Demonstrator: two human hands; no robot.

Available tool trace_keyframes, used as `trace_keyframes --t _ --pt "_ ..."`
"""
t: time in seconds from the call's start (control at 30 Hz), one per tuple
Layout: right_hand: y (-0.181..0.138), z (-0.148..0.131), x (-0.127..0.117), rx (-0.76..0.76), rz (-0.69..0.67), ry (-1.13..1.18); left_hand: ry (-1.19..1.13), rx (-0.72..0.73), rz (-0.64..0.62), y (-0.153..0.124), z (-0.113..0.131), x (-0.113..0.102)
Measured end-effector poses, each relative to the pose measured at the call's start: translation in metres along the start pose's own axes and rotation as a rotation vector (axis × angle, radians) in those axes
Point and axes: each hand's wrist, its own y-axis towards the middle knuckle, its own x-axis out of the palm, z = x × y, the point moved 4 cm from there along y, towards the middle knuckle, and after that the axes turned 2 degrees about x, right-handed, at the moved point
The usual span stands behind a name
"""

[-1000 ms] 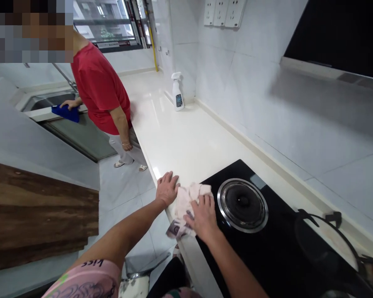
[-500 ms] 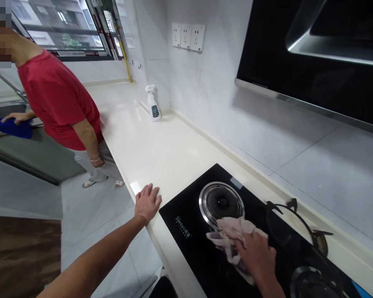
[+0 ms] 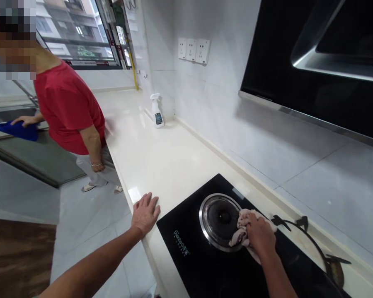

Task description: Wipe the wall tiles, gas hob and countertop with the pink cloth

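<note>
My right hand (image 3: 261, 235) is closed on a pale pink cloth (image 3: 241, 225), which lies bunched against the right side of the round burner (image 3: 222, 217) on the black glass gas stove (image 3: 205, 265). Part of the cloth is hidden under the hand. My left hand (image 3: 145, 213) rests flat on the cream countertop (image 3: 170, 161), fingers spread, just left of the stove's near-left corner, and holds nothing.
A white spray bottle (image 3: 157, 111) stands by the wall corner. The black pan support (image 3: 311, 240) lies behind the stove. A range hood (image 3: 317, 74) hangs above at right. At left, a person in a red shirt (image 3: 68, 103) has one hand on a blue cloth (image 3: 18, 130).
My right hand has moved the cloth from the burner's near side to its right edge, up and away from me. My left hand stays planted on the counter. The view has shifted slightly.
</note>
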Motion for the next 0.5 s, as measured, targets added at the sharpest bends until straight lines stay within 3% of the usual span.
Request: trace_keyframes --t 0.13,0.27,0.5 --pt "0.052 -0.011 -0.017 -0.051 0.029 0.018 0.003 0.002 -0.021 -0.001 0.002 -0.001" --pt "0.092 -0.05 -0.03 -0.142 0.039 0.059 0.008 -0.01 -0.034 -0.003 0.004 -0.002" --pt "0.1 -0.122 -0.04 -0.326 0.057 0.145 -0.001 -0.011 -0.037 -0.002 0.002 0.001"
